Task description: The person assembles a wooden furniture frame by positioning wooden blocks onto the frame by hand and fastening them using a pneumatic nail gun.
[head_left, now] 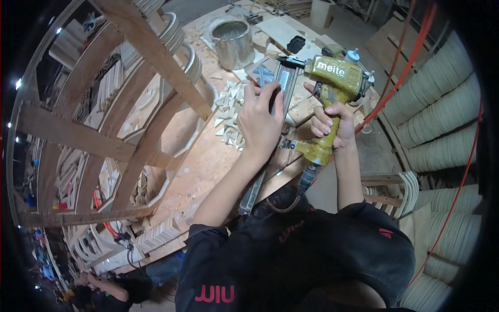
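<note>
A worn yellow-green pneumatic nail gun [340, 78], marked "meite", is held up over the workbench. My right hand [332, 122] is wrapped round its handle, with one finger near the trigger. Beside the gun's long metal magazine [291, 78], my left hand [262, 119] is closed, thumb and fingertips pinched together at the magazine's side. What they pinch is mostly hidden by the fingers. Pale bluish strips show just past those fingertips. An air hose fitting [309, 177] hangs from the bottom of the handle.
Small pale wood offcuts [228, 117] lie heaped on the workbench [192, 177], near a metal bucket [232, 44]. A slatted wooden frame [125, 140] stands at left. Red hoses [400, 78] hang at right before stacked curved wood pieces [442, 114]. Another person [106, 288] is at lower left.
</note>
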`<state>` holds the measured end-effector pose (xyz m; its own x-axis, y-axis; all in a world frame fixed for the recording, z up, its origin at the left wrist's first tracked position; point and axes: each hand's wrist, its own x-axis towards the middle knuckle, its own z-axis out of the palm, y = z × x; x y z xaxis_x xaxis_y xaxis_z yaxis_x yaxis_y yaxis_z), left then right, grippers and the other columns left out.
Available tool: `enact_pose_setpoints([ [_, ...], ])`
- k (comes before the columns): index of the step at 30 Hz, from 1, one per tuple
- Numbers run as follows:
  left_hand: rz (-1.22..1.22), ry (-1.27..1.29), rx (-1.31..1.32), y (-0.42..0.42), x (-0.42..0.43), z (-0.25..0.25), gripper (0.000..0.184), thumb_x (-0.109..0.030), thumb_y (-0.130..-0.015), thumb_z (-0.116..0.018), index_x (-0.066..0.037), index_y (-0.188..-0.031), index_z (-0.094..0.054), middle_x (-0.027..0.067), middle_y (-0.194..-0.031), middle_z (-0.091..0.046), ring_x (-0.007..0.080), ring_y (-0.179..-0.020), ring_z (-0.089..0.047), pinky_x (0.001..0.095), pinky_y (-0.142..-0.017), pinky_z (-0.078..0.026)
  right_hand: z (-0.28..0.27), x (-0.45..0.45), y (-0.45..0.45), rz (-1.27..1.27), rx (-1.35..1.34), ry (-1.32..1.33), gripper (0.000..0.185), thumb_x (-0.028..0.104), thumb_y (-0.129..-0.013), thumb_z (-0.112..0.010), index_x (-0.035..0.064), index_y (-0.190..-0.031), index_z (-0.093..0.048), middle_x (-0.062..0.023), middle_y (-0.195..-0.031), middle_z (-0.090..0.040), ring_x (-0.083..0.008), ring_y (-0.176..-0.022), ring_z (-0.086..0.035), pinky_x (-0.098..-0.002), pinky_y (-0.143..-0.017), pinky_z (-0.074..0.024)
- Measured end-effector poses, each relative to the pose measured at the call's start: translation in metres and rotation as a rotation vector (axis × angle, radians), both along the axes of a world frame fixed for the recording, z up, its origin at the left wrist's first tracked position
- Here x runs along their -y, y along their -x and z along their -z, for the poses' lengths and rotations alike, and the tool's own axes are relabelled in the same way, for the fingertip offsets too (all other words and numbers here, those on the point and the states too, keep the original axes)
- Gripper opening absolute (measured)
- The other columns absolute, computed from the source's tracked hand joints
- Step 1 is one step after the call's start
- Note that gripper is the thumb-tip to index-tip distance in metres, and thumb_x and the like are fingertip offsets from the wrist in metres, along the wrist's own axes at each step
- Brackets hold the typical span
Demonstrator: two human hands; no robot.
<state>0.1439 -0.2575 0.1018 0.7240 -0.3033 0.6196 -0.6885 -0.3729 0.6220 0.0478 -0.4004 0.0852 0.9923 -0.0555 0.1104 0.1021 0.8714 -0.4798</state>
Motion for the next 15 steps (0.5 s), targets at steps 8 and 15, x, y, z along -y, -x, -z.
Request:
enact_pose_setpoints([
  [8,-0.024,-0.187,0.238,-0.004,-0.023,0.003,0.028,-0.015,-0.075,-0.062,-0.012,-0.104,-0.061,0.0095,-0.088,-0.051,0.0258,-0.085,-0.050,0.0364,-0.072,-0.037,0.001,-0.006,-0.011,-0.145,0.022,-0.066,0.062,0.011,-0.076,-0.038,0.0006,-0.134,-0.023,-0.0023,-0.051,-0.036,-0.0138,-0.043,-0.038,-0.0304,-0.049,-0.0393],
  [15,0.038,-0.211,0.248,-0.008,-0.036,-0.009,0.027,-0.016,-0.077,-0.060,-0.011,-0.104,-0.062,0.0106,-0.093,-0.054,0.0255,-0.087,-0.052,0.0367,-0.074,-0.036,-0.007,-0.012,-0.013,-0.168,0.001,-0.036,0.062,0.011,-0.073,-0.039,-0.0004,-0.133,-0.025,-0.0027,-0.049,-0.035,-0.0131,-0.040,-0.038,-0.0298,-0.044,-0.0384],
])
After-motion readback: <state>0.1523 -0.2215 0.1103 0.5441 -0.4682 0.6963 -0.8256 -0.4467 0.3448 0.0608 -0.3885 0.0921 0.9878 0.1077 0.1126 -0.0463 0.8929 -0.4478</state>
